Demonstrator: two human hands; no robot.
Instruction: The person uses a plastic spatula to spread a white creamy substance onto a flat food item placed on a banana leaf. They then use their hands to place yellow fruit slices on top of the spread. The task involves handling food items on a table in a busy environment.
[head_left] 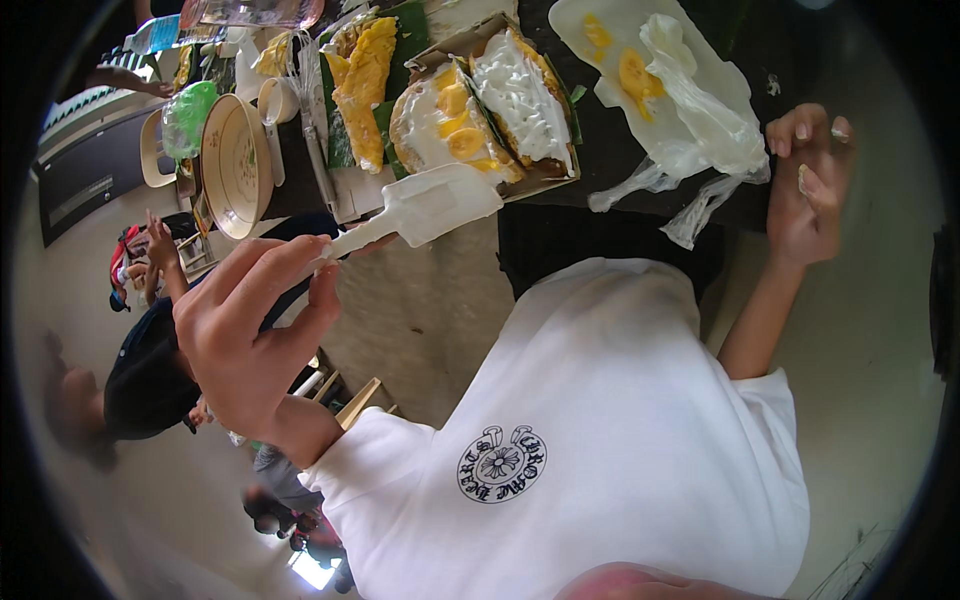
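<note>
My left hand (262, 320) is closed in a pinch on the thin handle of a white spatula (445, 205). The spatula's broad blade is at the near edge of a cardboard box (548, 188). Inside the box are a flat piece spread with white cream and yellow slices (440, 115) and a piece covered in white cream (515, 95). My right hand (812, 190) is raised, fingers loosely bent and apart, with white smears on them and nothing held. Beside it, a crumpled clear plastic bag (700, 110) lies on a white board (580, 45) with some yellow slices (638, 75).
Left of the box, a yellow-topped piece (365, 90) rests on a green leaf. Farther left are a cream-coloured bowl (238, 165), a whisk (300, 60), a small cup (278, 102) and a green plastic bag (188, 118). Other people stand at the left, one in dark clothes (150, 370).
</note>
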